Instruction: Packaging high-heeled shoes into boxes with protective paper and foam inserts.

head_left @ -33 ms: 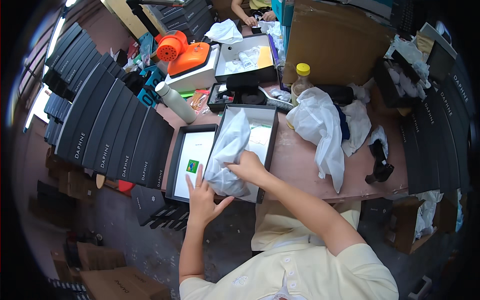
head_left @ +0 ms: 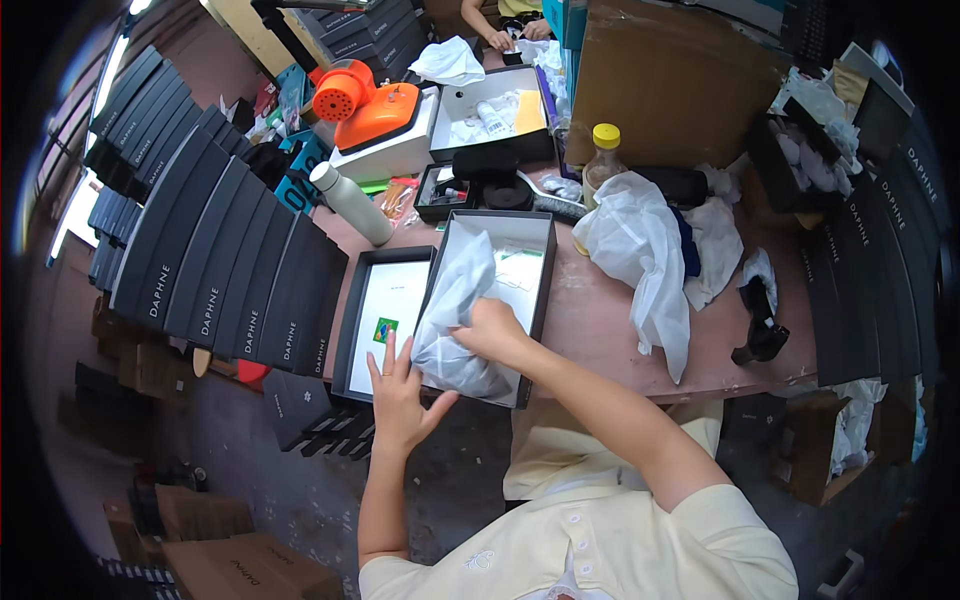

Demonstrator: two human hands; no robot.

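A thin white dust bag [head_left: 455, 335] lies slanted over the left part of an open dark shoe box [head_left: 549, 290] with a white inside. Something greyish shows faintly through the bag; its shape is hidden. My right hand [head_left: 492, 332] grips the bag on its right side, fingers bent into the folds. With fingers spread, my left hand [head_left: 402, 400] is at the bag's lower left, over the near edge of the shallow dark lid [head_left: 362, 280]. A green sticker [head_left: 384, 329] is on the lid's white inside, just beyond my left fingertips.
Dark shoe boxes [head_left: 215, 250] stand stacked to the left. A pale bottle [head_left: 350, 203], an orange machine [head_left: 375, 110] and another open box [head_left: 490, 150] are farther back. Right lie another white bag [head_left: 640, 260] and a black shoe [head_left: 762, 335]. Another person's hands [head_left: 515, 35] work at the far side.
The bag has sunk a little lower into the box, its top end dropping nearer. My left hand has shifted slightly toward me and to the left.
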